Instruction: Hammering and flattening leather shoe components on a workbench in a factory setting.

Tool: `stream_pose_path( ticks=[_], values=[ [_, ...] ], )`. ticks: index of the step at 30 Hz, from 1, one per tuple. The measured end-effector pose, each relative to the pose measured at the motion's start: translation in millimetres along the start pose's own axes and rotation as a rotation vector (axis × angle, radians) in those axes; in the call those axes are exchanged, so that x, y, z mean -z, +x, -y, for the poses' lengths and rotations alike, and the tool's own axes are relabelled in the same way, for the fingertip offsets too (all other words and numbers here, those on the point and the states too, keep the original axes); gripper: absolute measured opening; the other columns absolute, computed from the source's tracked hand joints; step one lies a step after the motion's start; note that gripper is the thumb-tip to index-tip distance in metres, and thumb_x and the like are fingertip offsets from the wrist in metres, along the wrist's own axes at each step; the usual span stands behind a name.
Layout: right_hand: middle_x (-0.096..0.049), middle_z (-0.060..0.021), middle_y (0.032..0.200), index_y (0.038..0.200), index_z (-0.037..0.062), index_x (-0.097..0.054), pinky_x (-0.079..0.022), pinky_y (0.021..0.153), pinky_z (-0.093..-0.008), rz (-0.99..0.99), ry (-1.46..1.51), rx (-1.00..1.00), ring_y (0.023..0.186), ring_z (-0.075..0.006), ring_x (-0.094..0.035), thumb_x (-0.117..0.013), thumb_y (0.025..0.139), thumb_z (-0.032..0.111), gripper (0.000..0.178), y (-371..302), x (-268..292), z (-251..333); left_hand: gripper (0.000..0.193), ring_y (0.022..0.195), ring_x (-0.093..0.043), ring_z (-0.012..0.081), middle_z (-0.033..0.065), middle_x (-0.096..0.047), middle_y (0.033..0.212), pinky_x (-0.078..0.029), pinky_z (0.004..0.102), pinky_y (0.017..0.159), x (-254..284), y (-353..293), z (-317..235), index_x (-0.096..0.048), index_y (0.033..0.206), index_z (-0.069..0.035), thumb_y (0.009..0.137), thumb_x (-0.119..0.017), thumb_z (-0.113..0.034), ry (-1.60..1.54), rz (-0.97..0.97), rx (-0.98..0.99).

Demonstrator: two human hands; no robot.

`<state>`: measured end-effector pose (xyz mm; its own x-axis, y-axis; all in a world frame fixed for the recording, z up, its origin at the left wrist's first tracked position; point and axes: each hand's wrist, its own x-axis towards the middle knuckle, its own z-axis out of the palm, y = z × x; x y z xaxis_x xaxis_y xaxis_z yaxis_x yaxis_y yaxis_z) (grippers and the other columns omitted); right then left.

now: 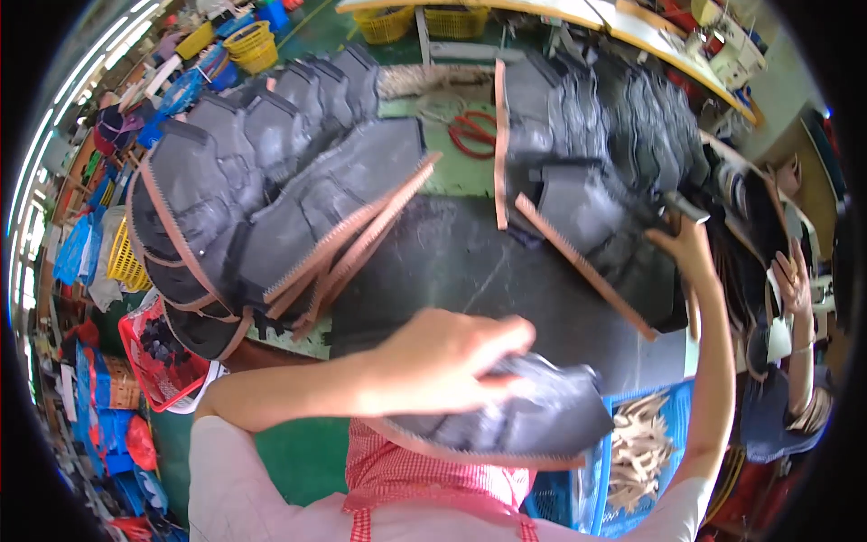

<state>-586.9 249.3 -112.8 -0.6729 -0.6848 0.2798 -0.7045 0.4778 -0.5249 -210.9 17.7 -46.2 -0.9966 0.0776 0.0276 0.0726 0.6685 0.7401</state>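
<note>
Close to my body, my left hand is closed at the upper edge of a black leather-like panel. The panel has a brown zigzag-cut edging along its lower side, and motion smears the fingers. At the right of the table, my right hand is closed around what looks like a hammer, its metal head above the fingers; the palm hides most of the handle. Just left of that hand, another black panel with brown edging lies in front of a stack of similar panels.
Another overlapping pile of black panels covers the table's left. Red-handled scissors lie between the piles. A blue basket with beige scraps stands at lower right, a red basket at left. A co-worker's hand shows at far right.
</note>
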Motion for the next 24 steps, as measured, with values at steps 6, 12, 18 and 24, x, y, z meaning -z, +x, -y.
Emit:
stream_pose_path(
  ticks=[6, 12, 18, 24],
  values=[
    [-0.061, -0.0029, 0.090, 0.109, 0.0052, -0.068, -0.046, 0.075, -0.0285, -0.480, 0.067, 0.169, 0.081, -0.0133, -0.057, -0.061, 0.103, 0.035, 0.031, -2.8, 49.5, 16.4, 0.038, 0.096, -0.058, 0.0292, 0.0087, -0.057, 0.101, -0.051, 0.0405, 0.080, -32.4, -44.7, 74.1, -0.060, 0.112, -0.011, 0.083, -0.080, -0.026, 0.347, -0.152, 0.083],
    [-0.049, 0.0024, 0.067, 0.084, 0.0077, -0.067, -0.029, 0.053, -0.0234, 0.072, 0.273, -0.365, 0.058, -0.0043, -0.043, -0.055, 0.106, 0.034, 0.036, -100.3, 28.0, 147.8, 0.038, 0.094, -0.058, 0.0270, 0.0074, -0.060, 0.100, -0.050, 0.0407, 0.084, -56.6, 3.6, 89.1, -0.066, 0.116, -0.011, 0.082, -0.080, -0.020, 0.194, -0.231, -0.054],
    [-0.063, -0.0128, 0.074, 0.111, -0.0007, -0.062, -0.046, 0.057, -0.0342, 0.621, 0.278, -0.215, 0.058, -0.0253, -0.059, -0.068, 0.093, 0.009, 0.021, -161.2, -28.5, 206.2, 0.020, 0.084, -0.061, 0.0181, -0.0048, -0.067, 0.081, -0.044, 0.0363, 0.080, -59.2, 24.7, 87.5, -0.074, 0.099, -0.016, 0.080, -0.081, -0.017, 0.181, -0.090, -0.121],
    [-0.065, -0.0207, 0.081, 0.107, -0.0009, -0.058, -0.052, 0.061, -0.0394, 0.805, 0.309, -0.360, 0.073, -0.0370, -0.072, -0.069, 0.092, 0.006, 0.020, -142.4, -24.3, 205.7, 0.016, 0.089, -0.062, 0.0158, -0.0057, -0.069, 0.084, -0.044, 0.0339, 0.083, -49.4, 37.0, 104.7, -0.075, 0.085, -0.017, 0.073, -0.086, -0.016, 0.036, -0.043, -0.147]
  ],
)
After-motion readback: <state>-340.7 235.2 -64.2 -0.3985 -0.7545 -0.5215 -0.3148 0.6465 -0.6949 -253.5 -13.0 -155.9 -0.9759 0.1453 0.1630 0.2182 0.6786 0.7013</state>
